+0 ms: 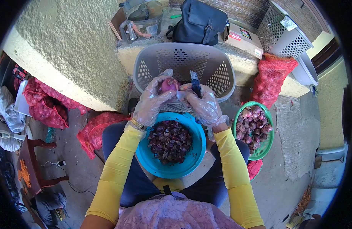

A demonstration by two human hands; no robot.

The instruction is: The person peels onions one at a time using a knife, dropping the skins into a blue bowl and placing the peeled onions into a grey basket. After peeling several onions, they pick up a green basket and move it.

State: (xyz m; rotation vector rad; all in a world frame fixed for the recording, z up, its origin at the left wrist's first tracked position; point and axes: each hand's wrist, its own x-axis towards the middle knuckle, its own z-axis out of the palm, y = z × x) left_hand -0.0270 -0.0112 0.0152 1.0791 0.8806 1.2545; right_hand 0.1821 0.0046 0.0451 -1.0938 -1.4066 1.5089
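My left hand [153, 95], in a clear plastic glove, is closed around a red onion [169, 84] with smooth purple skin. A knife [196, 88] with a dark handle is gripped in my gloved right hand [202, 104], its short blade pointing up and away from me. The right fingertips are close to the onion's right side. Both hands are above the near rim of a grey perforated basket [231, 82]. Below them, between my legs, stands a blue basin [200, 141] with a heap of dark onion skins [170, 142].
At right, a green basket [272, 133] holds several onions, with a red mesh sack [273, 78] behind it. More red sacks [99, 129] lie at left. A black backpack [200, 23], a cardboard box [242, 40] and a bucket [155, 19] stand on the ledge.
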